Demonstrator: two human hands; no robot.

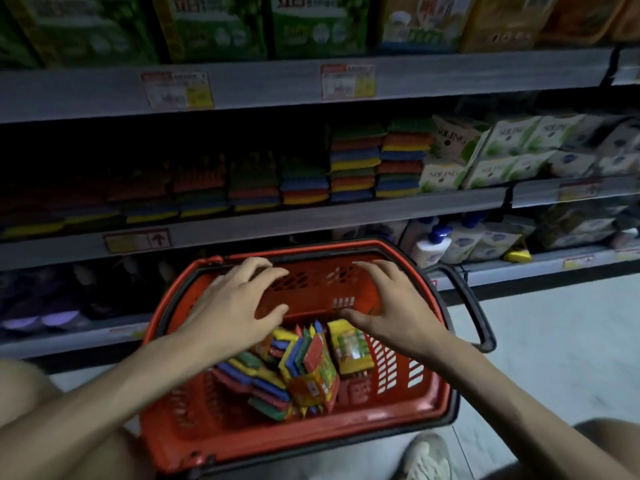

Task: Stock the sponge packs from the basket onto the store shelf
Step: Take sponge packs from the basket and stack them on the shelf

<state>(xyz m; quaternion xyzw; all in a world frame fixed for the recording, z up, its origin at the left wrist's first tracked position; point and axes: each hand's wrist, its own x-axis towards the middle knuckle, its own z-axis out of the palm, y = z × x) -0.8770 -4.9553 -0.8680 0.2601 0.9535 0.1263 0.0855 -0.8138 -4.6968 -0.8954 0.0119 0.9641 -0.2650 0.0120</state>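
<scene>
- Sponge packs (pixel 311 368): at least three countable, multicoloured, heaped in the middle of one red basket (pixel 277 441) on the floor. Any beneath them are hidden.
- Left hand (pixel 239 303): fingers spread and lightly bent, holding nothing, above the basket's far-left part.
- Right hand (pixel 388 306): spread the same way, thumb pointing left, empty, above the far-right part.
- Store shelf (pixel 311 216): a row of roughly eight sponge stacks (pixel 353 164). The two at the right are tallest; the left ones are too dark to count surely.
- Soling boxes (pixel 485 150): just beside the row's right end.
- Price tags (pixel 348 81): two, on the shelf edge overhanging the sponge row.
- Black handle (pixel 474 306): folded out to the right.
- Pump bottle (pixel 433 244): on the lower shelf, behind the basket rim.
</scene>
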